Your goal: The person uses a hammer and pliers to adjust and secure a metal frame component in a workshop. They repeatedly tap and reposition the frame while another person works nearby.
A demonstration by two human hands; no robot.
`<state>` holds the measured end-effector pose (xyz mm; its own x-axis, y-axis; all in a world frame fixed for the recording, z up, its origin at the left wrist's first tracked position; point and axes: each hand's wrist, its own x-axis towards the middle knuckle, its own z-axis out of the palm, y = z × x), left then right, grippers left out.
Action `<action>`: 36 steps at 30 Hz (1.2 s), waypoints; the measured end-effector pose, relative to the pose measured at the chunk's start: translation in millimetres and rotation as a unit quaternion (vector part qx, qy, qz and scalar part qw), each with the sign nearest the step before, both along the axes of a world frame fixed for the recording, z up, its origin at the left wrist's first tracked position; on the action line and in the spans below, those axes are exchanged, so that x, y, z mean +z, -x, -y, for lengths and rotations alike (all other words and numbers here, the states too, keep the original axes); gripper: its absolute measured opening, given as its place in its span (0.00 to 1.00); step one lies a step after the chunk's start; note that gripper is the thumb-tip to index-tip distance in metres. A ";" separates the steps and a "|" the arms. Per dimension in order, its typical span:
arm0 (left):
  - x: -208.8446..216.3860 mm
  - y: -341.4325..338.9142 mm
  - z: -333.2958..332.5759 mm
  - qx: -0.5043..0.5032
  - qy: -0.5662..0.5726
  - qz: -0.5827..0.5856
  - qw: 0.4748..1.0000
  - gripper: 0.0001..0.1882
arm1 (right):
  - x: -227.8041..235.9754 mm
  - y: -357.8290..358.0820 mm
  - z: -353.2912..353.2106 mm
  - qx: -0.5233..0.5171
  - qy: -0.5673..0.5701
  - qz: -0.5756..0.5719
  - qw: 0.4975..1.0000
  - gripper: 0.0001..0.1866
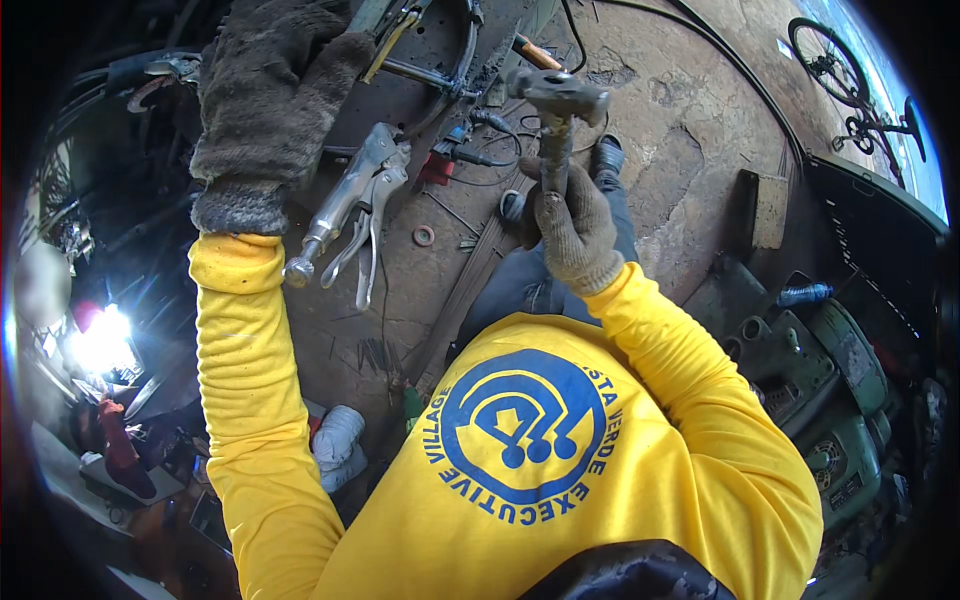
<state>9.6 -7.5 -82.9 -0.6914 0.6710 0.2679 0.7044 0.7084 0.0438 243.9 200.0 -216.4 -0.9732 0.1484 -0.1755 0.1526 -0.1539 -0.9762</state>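
In a light grey-brown work glove, my right hand [575, 230] is closed around the handle of a hammer [562, 98]. The worn metal head points up, above the floor. My left hand [265, 120], in a thick dark grey glove, lies at the upper left against a metal frame [425, 75]. Its thumb reaches toward a thin yellow-brown rod [390, 48]; the fingertips are cut off or hidden, so its grip does not show. Beside this hand hang silver locking pliers [355, 200], their jaws up near the frame and their handles toward me.
A wooden-handled tool [537, 52] lies behind the hammer. A red-and-blue power tool [450, 150] with a cord sits by the frame. On the floor are a metal ring [424, 236] and thin rods. Green machinery [835, 450] stands right, a bright lamp [103, 340] left, a bicycle [850, 90] far right.
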 end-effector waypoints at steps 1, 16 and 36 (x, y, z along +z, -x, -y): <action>0.2 0.4 -2.6 -0.004 -0.006 0.001 1.000 0.17 | -1.7 -2.0 10.0 -0.031 0.063 -0.003 0.998 0.20; -16.9 -5.4 -10.2 0.034 -0.220 0.123 0.967 0.17 | -35.9 15.0 55.1 -0.028 0.127 -0.082 0.988 0.26; -9.0 8.8 14.2 -0.039 -0.047 0.022 0.998 0.16 | -36.8 26.9 70.1 -0.030 0.106 -0.017 0.994 0.26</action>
<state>0.8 -21.7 -91.8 -0.6509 0.6963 0.3024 0.7528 0.6434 0.1390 217.0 129.9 -253.2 -0.9695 0.1697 -0.1768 0.1051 -0.3637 -0.9256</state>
